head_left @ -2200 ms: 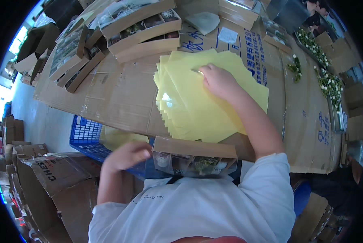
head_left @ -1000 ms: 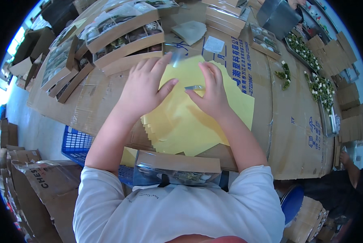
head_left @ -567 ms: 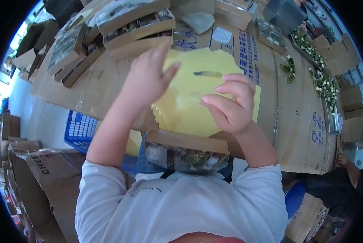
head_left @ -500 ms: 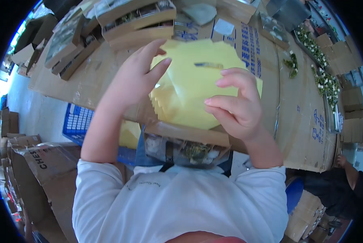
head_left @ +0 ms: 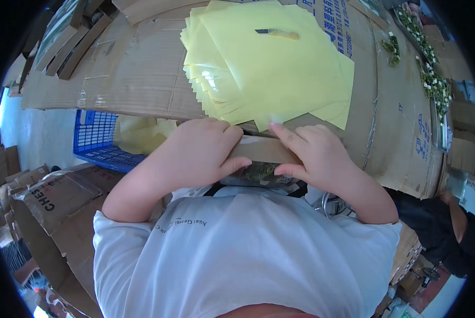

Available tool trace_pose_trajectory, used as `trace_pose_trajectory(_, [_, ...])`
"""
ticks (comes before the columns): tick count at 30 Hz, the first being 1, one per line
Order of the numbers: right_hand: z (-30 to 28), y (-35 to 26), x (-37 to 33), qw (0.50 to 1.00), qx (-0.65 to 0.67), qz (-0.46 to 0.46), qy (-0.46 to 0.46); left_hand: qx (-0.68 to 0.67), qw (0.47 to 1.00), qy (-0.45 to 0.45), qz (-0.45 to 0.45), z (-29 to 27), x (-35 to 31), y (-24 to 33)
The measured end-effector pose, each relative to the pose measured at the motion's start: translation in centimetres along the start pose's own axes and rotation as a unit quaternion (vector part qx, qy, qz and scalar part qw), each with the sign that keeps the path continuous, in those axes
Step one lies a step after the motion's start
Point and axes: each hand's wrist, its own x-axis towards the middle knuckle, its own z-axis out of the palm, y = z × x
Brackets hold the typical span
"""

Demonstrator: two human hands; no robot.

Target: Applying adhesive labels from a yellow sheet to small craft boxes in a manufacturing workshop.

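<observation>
Glossy yellow sheets [head_left: 269, 69]: fanned, jagged-edged. Just wearer-side of sheets: oblong cardboard box [head_left: 264, 149], clear plastic front; left hand [head_left: 203, 151] and right hand [head_left: 322, 153] apart, clamped on its ends. Slim knife [head_left: 277, 34] atop sheets.

Most of the print stands on the cardboard-covered table [head_left: 126, 69]. On its far part, just right of the yellow sheets [head_left: 269, 74], bold blue Chinese characters [head_left: 330, 24] run in columns, with a smaller row of blue digits [head_left: 349, 49] beside them. Farther right come two tiny blue letters [head_left: 400, 108], then an umbrella sign [head_left: 421, 124] in blue (the sort seen on shipping cartons), with small blue marks near it. At near left, large dark capital letters [head_left: 46, 199] slant across a brown carton [head_left: 83, 212]. Small dark lettering [head_left: 187, 223] crosses the chest of the white shirt [head_left: 248, 254]; its finest line is too small to read.
</observation>
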Motion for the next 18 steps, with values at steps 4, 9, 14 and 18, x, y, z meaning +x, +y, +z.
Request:
trace_pose_trajectory(4, [-0.1, -0.1, 0.7, 0.974, 0.116, -0.033, 0.193, -0.018, 1.000, 0.011, 0.005, 0.6, -0.1, 1.9])
trace_pose_trajectory(9, [0.9, 0.0, 2.8, 0.863, 0.484, 0.099, 0.107, -0.054, 0.996, 0.070, 0.018, 1.3, -0.5, 1.8])
trace_pose_trajectory(14, [1.8, 0.4, 3.2, 0.753, 0.618, 0.227, -0.014, -0.057, 0.995, 0.077, -0.008, 1.1, -0.6, 1.5])
trace_pose_trajectory(18, [2.7, 0.6, 3.2, 0.730, 0.645, 0.228, -0.001, -0.037, 0.994, 0.066, 0.081, 1.2, -0.4, 0.9])
